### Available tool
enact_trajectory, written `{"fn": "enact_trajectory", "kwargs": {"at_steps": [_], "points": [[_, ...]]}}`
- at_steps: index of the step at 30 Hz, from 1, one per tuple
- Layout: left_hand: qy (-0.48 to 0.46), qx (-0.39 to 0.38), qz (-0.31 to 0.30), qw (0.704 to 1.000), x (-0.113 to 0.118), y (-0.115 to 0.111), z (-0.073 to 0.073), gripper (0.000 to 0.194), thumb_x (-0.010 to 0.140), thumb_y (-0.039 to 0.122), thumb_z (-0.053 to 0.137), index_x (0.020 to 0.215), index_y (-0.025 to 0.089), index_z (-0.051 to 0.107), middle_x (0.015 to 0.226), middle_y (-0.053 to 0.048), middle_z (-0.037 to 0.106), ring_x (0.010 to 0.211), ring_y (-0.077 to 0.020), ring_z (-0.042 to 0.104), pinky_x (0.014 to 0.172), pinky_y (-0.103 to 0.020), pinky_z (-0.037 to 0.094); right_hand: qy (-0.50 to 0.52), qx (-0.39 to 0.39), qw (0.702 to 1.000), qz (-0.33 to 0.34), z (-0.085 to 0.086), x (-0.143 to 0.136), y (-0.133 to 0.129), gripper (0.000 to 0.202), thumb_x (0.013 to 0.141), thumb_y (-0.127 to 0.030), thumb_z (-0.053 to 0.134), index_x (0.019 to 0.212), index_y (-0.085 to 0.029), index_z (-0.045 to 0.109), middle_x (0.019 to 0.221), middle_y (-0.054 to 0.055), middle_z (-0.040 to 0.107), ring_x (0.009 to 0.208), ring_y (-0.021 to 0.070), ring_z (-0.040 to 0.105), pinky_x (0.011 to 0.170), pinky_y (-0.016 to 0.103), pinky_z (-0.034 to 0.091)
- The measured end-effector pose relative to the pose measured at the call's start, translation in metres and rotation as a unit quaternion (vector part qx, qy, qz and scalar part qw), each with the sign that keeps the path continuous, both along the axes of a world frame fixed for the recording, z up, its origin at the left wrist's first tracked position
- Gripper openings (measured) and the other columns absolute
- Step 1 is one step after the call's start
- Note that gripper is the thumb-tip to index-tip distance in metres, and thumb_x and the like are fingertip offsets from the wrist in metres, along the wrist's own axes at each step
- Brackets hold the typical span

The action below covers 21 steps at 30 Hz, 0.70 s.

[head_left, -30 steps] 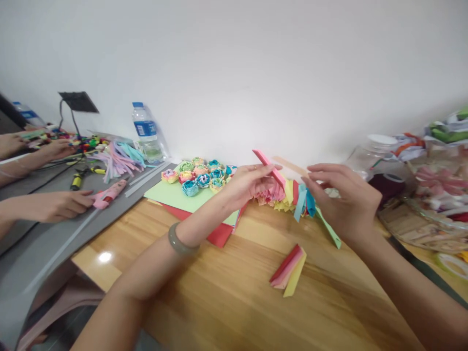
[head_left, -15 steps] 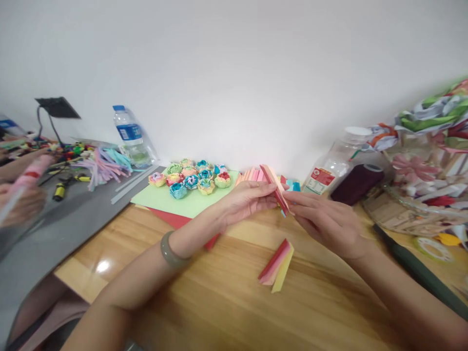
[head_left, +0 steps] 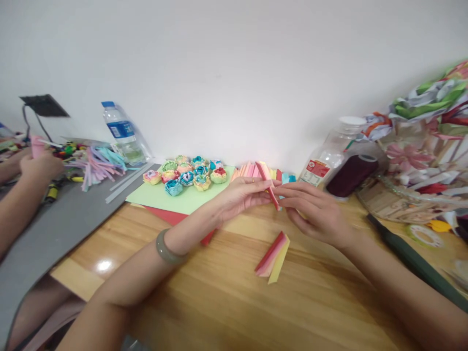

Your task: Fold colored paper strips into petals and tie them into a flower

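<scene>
The right hand (head_left: 310,207), well apart a second ago, now touches the folded red-and-pink paper strip (head_left: 272,196) pinched by the left hand (head_left: 243,195); whether the right grips, I can't tell. Nearer than both, folded red-pink-yellow paper (head_left: 272,258) lies on the wooden surface (head_left: 219,292).

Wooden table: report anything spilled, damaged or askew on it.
I see nothing spilled or damaged. The red sheet looks slightly askew: it juts out from under the green sheet instead of lining up with it.
</scene>
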<state>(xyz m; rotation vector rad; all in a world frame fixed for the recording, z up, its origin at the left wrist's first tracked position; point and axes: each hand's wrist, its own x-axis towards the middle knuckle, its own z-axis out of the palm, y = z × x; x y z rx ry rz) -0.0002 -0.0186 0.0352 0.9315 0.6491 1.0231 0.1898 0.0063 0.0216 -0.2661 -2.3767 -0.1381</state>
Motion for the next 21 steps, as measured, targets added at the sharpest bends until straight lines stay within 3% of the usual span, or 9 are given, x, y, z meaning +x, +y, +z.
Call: {"fn": "enact_trajectory", "kwargs": {"at_steps": [5,10,15,17,21], "points": [[0.008,0.011,-0.004,1.000,-0.001,-0.001,0.003,0.016,0.078,0.018,0.055,0.082,0.009,0.068,0.080,-0.008,0.066,0.075,-0.0136,0.060,0.080,-0.030,0.044,-0.007,-0.018,1.000,0.001,-0.003,0.001,0.002,0.032,0.078,-0.006,0.045,0.105,-0.022,0.052,0.111,0.006,0.062,0.109,0.0164,0.051,0.084,0.034,0.048],[0.023,0.019,0.005,1.000,0.001,-0.002,0.004,0.015,0.076,0.018,0.056,0.078,0.008,0.067,0.077,-0.008,0.066,0.073,-0.0136,0.061,0.079,-0.031,0.045,-0.014,0.016,1.000,-0.001,-0.006,0.001,0.002,0.033,0.077,-0.003,0.045,0.106,-0.017,0.052,0.110,0.010,0.062,0.107,0.0178,0.052,0.083,0.033,0.047],[0.038,0.018,0.033,0.999,0.000,0.000,0.001,0.015,0.075,0.019,0.059,0.076,0.007,0.067,0.075,-0.008,0.065,0.071,-0.0126,0.060,0.076,-0.029,0.046,-0.040,0.023,0.998,-0.032,0.005,0.001,0.001,0.030,0.077,-0.004,0.044,0.099,-0.020,0.057,0.111,0.009,0.060,0.099,0.0200,0.056,0.076,0.035,0.049],[0.037,0.018,0.048,0.998,-0.003,0.003,0.000,0.017,0.075,0.020,0.058,0.082,0.007,0.067,0.078,-0.008,0.065,0.074,-0.0129,0.060,0.075,-0.027,0.046,-0.010,0.008,0.997,-0.070,0.015,0.006,0.002,0.028,0.078,-0.006,0.044,0.098,-0.020,0.059,0.108,0.009,0.060,0.096,0.0195,0.057,0.074,0.033,0.049],[0.027,0.018,0.056,0.998,-0.011,0.010,-0.003,0.021,0.076,0.020,0.058,0.091,0.008,0.065,0.085,-0.010,0.065,0.079,-0.0146,0.060,0.074,-0.027,0.047,0.078,-0.053,0.971,-0.220,0.032,0.021,0.011,0.018,0.080,-0.017,0.049,0.092,-0.017,0.062,0.087,0.007,0.066,0.073,0.0161,0.061,0.064,0.028,0.048]]}}
